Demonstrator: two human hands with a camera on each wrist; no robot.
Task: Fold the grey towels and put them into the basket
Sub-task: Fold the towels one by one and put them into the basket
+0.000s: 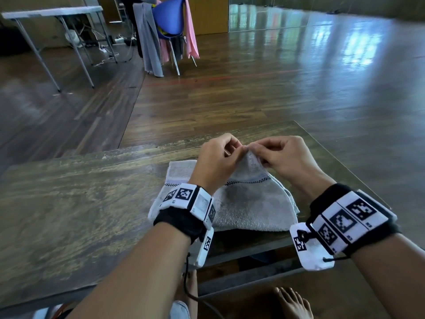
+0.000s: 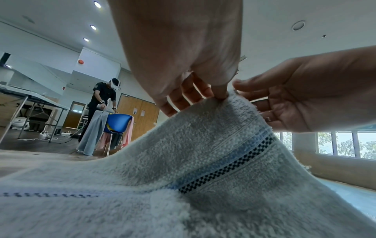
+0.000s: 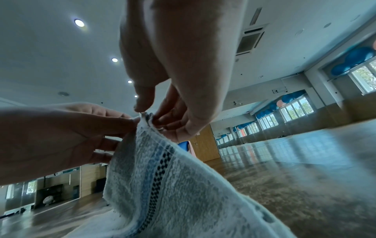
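Grey towel point(image 1: 250, 203) lies on the wooden tabletop point(image 1: 69, 203), near-right part, close to the near edge. Far corner is lifted off the surface into a peak; rest lies flat, w/ the blue + black checked band running across it. Looks already doubled, layers visible at the right edge.

Left hand point(image 1: 215, 162) pinches the raised corner, thumb + fingertip closed on the hem; other fingers curled loosely behind. Right hand point(image 1: 285, 157) pinches the same peak from the right side, thumb above, fingers below the cloth. Both hands are touching at the corner, so probably matching layers or getting a grip before the next fold.

No basket in any view, so can't say where it stands.

Risks from here, as I judge it:
- Grip is only on the very tip of the hem. Terry is thick & heavy-ish; a quick pull could slip the corner out of one pinch and the fold goes skew.
- If only the top layer is pinched, lower layers stay behind and spread.
- Towel sits near the tabletop's near edge; dragging toward the body could slide it off onto the floor.
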